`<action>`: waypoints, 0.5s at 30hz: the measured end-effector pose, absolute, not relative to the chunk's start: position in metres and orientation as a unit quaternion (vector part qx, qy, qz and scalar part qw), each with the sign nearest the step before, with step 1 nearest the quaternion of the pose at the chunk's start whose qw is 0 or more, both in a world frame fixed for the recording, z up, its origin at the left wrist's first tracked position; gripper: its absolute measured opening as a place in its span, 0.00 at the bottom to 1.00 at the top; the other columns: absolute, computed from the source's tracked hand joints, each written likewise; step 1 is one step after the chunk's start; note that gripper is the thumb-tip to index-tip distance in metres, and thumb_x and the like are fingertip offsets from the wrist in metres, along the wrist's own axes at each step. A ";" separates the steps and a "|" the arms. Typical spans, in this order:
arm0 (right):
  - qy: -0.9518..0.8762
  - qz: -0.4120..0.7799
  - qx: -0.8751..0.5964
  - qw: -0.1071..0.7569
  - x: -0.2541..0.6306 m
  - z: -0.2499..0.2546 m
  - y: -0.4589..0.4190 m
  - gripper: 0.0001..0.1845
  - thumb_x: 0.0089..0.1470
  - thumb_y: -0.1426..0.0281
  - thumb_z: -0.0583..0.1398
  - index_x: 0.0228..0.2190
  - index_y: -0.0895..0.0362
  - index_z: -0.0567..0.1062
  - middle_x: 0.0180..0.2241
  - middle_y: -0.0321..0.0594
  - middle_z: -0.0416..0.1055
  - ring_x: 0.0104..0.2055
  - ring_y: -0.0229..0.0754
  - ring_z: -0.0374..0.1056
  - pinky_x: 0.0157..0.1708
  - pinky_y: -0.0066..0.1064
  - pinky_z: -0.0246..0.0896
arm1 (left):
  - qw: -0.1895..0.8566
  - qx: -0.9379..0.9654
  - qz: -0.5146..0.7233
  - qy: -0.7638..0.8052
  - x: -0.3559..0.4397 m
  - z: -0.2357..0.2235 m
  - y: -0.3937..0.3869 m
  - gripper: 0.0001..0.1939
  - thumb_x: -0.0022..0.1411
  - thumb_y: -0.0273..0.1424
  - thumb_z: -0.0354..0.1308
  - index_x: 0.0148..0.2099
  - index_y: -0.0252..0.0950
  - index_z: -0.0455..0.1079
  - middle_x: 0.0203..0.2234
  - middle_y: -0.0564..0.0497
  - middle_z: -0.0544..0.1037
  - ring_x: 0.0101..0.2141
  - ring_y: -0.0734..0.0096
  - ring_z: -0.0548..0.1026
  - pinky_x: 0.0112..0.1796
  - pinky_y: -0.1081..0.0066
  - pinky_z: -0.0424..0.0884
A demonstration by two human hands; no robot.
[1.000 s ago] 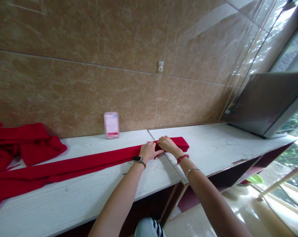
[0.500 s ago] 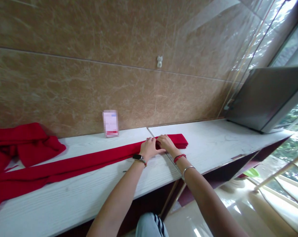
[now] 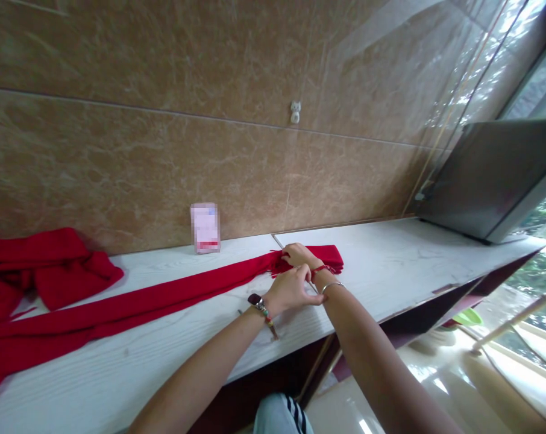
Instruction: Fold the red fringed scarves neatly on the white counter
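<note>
A long red scarf [image 3: 164,301] stretches across the white counter, its right end folded into a flat, layered bundle [image 3: 331,256]. Loose fringe shows beside the bundle, under my right hand [image 3: 299,255]. That hand's fingers bend down over the fringe and the folded cloth, gripping it; their tips are partly hidden. My left hand [image 3: 291,290], with a dark watch on its wrist, is nearer the front edge, just off the cloth. Its thumb points right, apart from the fingers, close to my right wrist, and nothing shows in it.
More red cloth [image 3: 74,265] lies heaped at the left by the wall. A pale phone-like object [image 3: 205,229], blurred out, leans on the tiled wall. The white counter [image 3: 390,259] runs right to a grey box-shaped appliance [image 3: 494,175]. A small cat-shaped hook [image 3: 295,112] is on the wall.
My left hand has come off the scarf, toward the front edge and right, near my right wrist. My right hand has moved slightly left, and fringe now shows beneath it.
</note>
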State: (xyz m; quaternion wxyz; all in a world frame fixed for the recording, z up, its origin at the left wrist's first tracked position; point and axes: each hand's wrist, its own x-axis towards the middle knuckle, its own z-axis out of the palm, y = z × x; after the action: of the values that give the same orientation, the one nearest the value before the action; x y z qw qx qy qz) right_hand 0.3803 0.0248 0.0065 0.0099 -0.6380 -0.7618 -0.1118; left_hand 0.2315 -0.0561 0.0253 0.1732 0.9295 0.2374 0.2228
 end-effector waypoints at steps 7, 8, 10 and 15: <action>-0.749 -0.106 -0.654 0.000 0.380 0.003 0.035 0.16 0.56 0.66 0.52 0.31 0.62 0.76 0.32 0.47 0.74 0.30 0.38 0.67 0.31 0.26 0.55 | 0.180 0.908 0.223 0.305 0.235 0.020 -0.045 0.25 0.44 0.50 0.59 0.37 0.37 0.60 0.27 0.52 0.71 0.27 0.66 0.70 0.23 0.72 0.57; -0.746 -0.108 -0.657 0.001 0.380 0.003 0.035 0.16 0.56 0.66 0.52 0.31 0.62 0.76 0.32 0.47 0.74 0.29 0.39 0.67 0.31 0.26 0.56 | 0.185 0.906 0.223 0.310 0.235 0.018 -0.044 0.26 0.44 0.50 0.59 0.38 0.37 0.60 0.27 0.52 0.71 0.27 0.66 0.70 0.24 0.72 0.57; -0.741 -0.113 -0.662 0.004 0.379 0.001 0.034 0.16 0.56 0.66 0.51 0.31 0.62 0.76 0.32 0.48 0.74 0.30 0.39 0.67 0.32 0.27 0.56 | 0.196 0.899 0.227 0.319 0.234 0.016 -0.043 0.26 0.44 0.49 0.59 0.38 0.36 0.59 0.28 0.52 0.71 0.28 0.66 0.70 0.24 0.72 0.57; -0.737 -0.128 -0.663 0.019 0.374 -0.002 0.026 0.15 0.57 0.69 0.51 0.34 0.63 0.75 0.35 0.49 0.73 0.36 0.41 0.68 0.36 0.26 0.56 | 0.239 0.910 0.233 0.245 0.226 0.019 -0.047 0.21 0.46 0.45 0.61 0.34 0.37 0.57 0.26 0.55 0.68 0.26 0.71 0.67 0.24 0.74 0.57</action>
State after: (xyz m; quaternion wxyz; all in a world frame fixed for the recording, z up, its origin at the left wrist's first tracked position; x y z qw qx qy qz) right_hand 0.3739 0.0256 -0.0021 0.0186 -0.6632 -0.7371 -0.1282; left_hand 0.2257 -0.0475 0.0186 0.2386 0.9104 0.2449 0.2330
